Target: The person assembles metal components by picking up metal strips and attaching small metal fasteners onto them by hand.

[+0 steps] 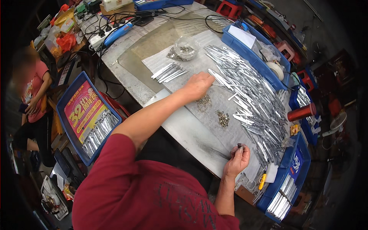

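Observation:
My left hand (199, 85) reaches across the table to the near-left edge of a large heap of thin silvery metal strips (253, 99). Its fingers are closed, and a thin strip (219, 85) shows at the fingertips. Lower right, my right hand (237, 161) is closed in a pinch over the table edge, with a small dark piece (240, 145) at the tips; its kind is too small to tell. Between the hands lie two small piles of tiny metal parts (222, 119), one partly beside my left wrist. A neat bunch of strips (169, 73) lies beyond my left forearm.
A clear plastic bag (186, 48) of small parts stands at the back. Blue trays hold strips at left (90, 156) and right (268, 205). Near the right hand lies a yellow-handled tool (262, 181). Cables and a power strip (100, 39) crowd the far left; another person (34, 84) is at left.

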{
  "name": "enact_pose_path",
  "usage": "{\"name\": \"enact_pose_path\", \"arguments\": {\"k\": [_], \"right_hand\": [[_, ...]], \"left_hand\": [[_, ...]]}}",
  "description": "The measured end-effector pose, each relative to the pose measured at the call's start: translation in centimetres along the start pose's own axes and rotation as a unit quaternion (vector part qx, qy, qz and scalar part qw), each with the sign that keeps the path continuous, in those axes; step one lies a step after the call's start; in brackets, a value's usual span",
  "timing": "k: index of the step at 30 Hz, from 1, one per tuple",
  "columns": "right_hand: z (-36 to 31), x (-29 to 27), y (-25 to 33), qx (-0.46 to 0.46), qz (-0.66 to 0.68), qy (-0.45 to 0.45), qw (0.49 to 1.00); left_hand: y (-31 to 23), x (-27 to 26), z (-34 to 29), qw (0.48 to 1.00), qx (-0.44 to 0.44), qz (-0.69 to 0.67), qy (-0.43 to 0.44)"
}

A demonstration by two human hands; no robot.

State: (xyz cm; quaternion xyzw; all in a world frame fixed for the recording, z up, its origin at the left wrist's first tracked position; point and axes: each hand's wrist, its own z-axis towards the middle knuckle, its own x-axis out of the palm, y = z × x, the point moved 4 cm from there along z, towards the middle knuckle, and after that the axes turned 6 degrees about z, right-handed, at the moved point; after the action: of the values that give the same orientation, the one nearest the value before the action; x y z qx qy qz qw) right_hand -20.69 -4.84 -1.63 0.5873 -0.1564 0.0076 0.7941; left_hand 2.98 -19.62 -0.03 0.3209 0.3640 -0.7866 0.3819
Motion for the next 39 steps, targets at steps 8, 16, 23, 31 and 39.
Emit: {"name": "enact_pose_path", "arguments": {"k": [8,16,23,31,39], "right_hand": [[-0.6,0.4,0.1,0.001,-0.078,0.022,0.997],[-1.2,5.4,1.0,0.100,0.000,0.126,0.987],[-0.1,7.2,0.5,0.092,-0.057,0.176,0.978],[4.8,9.3,0.4,-0.066,-0.293,0.231,0.925],[6.6,11.0,-1.9,-0.167,-0.425,0.357,0.815]], "left_hand": [[-5.6,-5.3,-8.4,0.975,-0.086,-0.203,0.013],[-9.9,-4.9,-12.7,0.946,-0.110,-0.302,0.034],[-10.0,-4.8,-11.8,0.934,-0.104,-0.341,-0.030],[-6.8,-4.3,-12.1,0.912,-0.197,-0.352,-0.069],[-5.9,-3.1,-12.9,0.849,-0.253,-0.458,-0.070]]}}
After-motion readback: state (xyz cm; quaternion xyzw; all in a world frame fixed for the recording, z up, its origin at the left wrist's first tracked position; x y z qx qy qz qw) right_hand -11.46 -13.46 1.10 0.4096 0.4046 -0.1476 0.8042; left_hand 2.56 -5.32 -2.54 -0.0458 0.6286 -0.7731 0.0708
